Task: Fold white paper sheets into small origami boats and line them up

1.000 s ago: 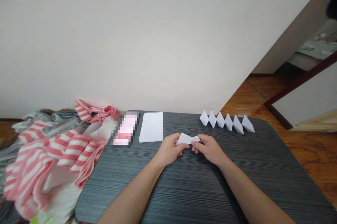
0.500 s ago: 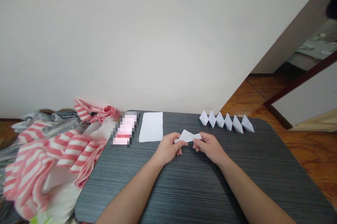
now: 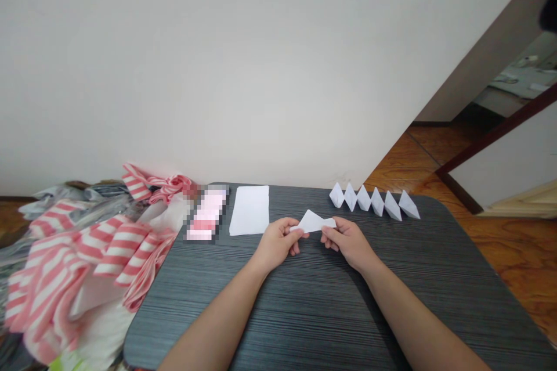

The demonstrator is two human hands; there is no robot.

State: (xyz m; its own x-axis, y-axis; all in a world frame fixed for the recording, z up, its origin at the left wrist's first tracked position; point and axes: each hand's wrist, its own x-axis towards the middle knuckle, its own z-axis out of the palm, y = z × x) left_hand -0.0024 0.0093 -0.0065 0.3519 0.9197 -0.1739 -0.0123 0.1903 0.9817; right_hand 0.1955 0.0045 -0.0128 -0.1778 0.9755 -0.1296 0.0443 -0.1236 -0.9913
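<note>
Between my two hands is a folded white paper with a pointed peak at its top and a narrow strip along its lower edge. My left hand pinches its left end, thumb on top. The right end is pinched by my right hand, thumb and fingers closed on it. A stack of white paper lies flat on the dark table, just beyond my left hand. Past my right hand, several folded paper boats stand in a row near the table's back edge.
The dark wood-grain table meets a white wall at the back. A blurred-out pinkish rectangle lies at its left. Red-and-white striped cloth is heaped beside the table's left edge. Wooden floor shows on the right.
The folded paper has tilted a little in my hands, and its peak now sits slightly higher and further right. My right hand has shifted slightly to the right.
</note>
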